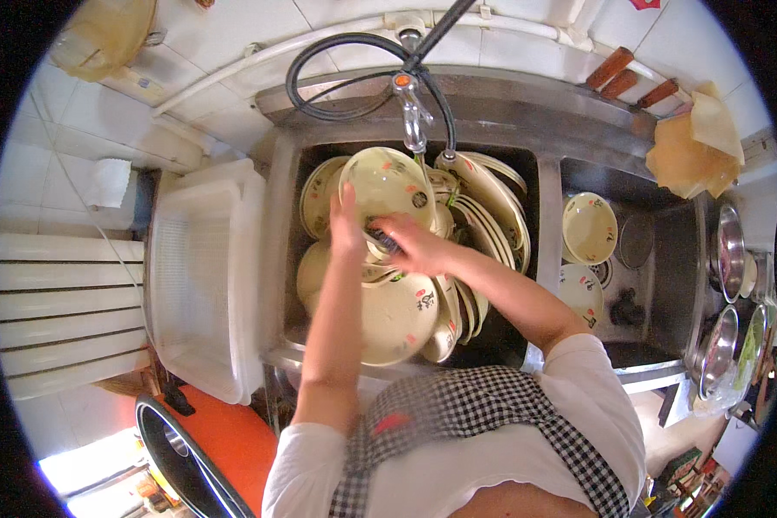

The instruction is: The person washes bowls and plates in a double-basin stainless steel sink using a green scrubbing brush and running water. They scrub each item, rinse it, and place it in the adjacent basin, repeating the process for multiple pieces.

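My left hand (346,226) grips the edge of a cream bowl (382,178) with red and black printed marks, tilted under the chrome faucet (414,129). A thin stream of water seems to run down by the bowl's right side. In my right hand (421,246) is a dark scrubber (383,239), close to the bowl's lower edge; its exact contact is blurred. Below my hands a round cream plate (398,324) lies in the left sink basin. Several more plates (485,226) lean in a stack at the right of that basin.
The right basin holds a cream bowl (589,226), another dish (583,291) and a drain. A white plastic basket (249,291) stands left of the sink. A black hose (298,71) loops behind the faucet. Steel bowls (719,349) stand at the far right.
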{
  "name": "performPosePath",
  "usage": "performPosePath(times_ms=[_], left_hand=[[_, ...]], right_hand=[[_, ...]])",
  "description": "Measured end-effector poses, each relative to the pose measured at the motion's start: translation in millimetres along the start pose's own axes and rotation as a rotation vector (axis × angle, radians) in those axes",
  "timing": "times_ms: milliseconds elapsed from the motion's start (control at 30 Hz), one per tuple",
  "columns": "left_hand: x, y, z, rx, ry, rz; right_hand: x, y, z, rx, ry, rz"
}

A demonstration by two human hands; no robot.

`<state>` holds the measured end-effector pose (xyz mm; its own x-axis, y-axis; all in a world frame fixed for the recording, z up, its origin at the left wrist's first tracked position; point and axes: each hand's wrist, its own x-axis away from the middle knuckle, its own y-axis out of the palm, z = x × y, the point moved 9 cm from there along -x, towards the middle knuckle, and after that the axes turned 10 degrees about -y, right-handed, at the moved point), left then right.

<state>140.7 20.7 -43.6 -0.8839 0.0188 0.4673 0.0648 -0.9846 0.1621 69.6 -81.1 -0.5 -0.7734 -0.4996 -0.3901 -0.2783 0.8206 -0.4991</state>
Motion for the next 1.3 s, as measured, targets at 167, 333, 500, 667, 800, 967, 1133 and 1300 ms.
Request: performPosePath(times_ms=[167,333,500,667,800,967,1133,1300], left_hand=[[8.6,26.4,-9.2,0.134,-0.333,-0.227],[19.9,31.9,-37.6,0.143,-0.196,-0.058],[24.9,17.0,-20.2,0.138,-0.211,-0.038],[11.0,9.7,-24.4,0.272,-0.264,-0.203],[21.0,6.6,-28.1,0.089,-0.118,0.019],[9.4,2.9,-24.0,0.22,-0.285,-0.14],[11.3,14.4,-60.8,0.163,-0.312,-0.008],[24.7,-8.2,9.2,-0.108,-0.071,-0.099]], right_hand=[[11.2,-41.4,31.4,0.482,-0.012,-0.023],[1.3,-19.9,6.1,0.368,-0.005,0.083],[-5.0,-22.2,27.6,0.459,0.07,-0.186],[7.8,-9.0,22.9,0.562,-0.104,-0.066],[-15.7,-15.4,24.6,0.389,0.067,-0.094],[9.4,-7.2,39.8,0.581,-0.065,-0.148],[-18.8,-7.2,10.8,0.437,0.113,-0.055],[7.1,-33.0,38.6,0.615,-0.046,-0.327]])
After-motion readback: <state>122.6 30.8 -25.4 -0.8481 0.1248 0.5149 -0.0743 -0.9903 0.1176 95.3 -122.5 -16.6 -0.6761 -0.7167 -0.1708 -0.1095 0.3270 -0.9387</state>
